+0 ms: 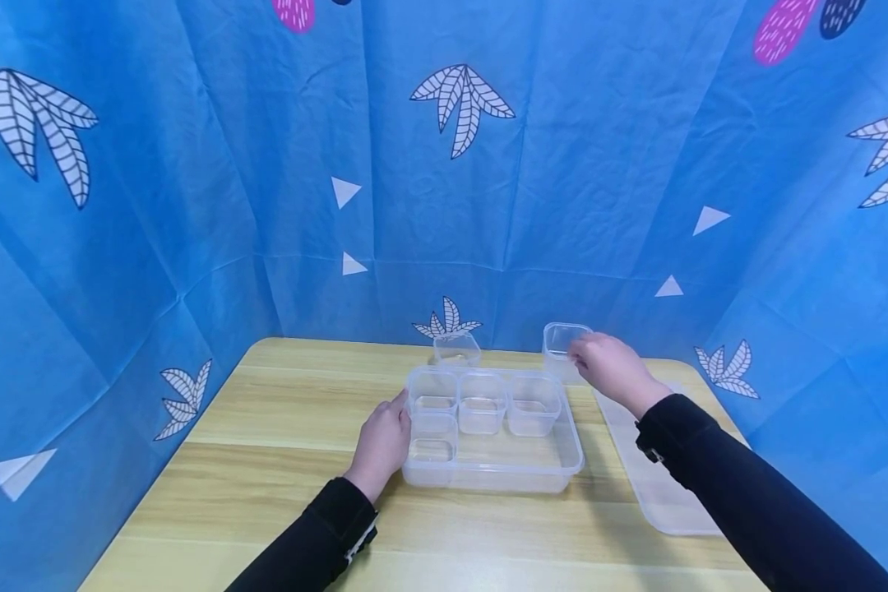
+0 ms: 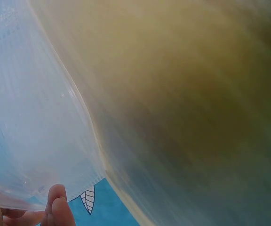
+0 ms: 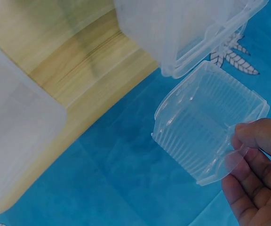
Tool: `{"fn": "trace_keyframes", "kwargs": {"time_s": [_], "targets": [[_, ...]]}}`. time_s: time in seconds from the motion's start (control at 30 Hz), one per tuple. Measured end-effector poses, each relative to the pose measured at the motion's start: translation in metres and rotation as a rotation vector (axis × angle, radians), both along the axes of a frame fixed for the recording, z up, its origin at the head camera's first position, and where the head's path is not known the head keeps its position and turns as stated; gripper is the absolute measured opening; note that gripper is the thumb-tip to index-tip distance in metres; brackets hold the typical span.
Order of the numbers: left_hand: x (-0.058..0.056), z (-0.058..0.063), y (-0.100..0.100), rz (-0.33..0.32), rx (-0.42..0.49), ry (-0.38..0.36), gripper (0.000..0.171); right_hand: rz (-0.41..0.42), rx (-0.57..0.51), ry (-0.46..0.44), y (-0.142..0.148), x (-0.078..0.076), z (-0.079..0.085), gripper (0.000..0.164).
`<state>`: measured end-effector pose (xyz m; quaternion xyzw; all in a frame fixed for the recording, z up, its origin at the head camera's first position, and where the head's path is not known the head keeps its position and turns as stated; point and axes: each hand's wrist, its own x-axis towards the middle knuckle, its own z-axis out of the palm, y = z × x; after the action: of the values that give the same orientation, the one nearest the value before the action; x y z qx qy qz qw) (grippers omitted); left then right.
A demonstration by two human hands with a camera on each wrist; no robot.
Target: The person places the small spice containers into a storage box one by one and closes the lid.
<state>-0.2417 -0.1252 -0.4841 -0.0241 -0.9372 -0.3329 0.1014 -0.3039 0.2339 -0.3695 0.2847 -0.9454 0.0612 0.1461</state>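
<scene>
Pinching tub (image 3: pixel 206 122), right hand (image 1: pixel 614 367), left hand (image 1: pixel 382 441) gripping box (image 1: pixel 506 478)

Bright head view, soft shadows across table (image 1: pixel 266 444), hazy left-wrist view.

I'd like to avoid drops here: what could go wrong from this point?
The held container might slip, since the right hand pinches it by one side only. The loose container behind the large box sits near the back edge of the table, so a bump could knock it off.
</scene>
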Motion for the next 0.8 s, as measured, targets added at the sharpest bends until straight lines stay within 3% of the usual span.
{"fn": "trace_keyframes", "kwargs": {"time_s": [0.8], "targets": [[0.003,0.004,0.001,-0.002,0.012,0.004,0.043,0.074,0.002,0.057,-0.016,0.022,-0.002,0.014]]}}
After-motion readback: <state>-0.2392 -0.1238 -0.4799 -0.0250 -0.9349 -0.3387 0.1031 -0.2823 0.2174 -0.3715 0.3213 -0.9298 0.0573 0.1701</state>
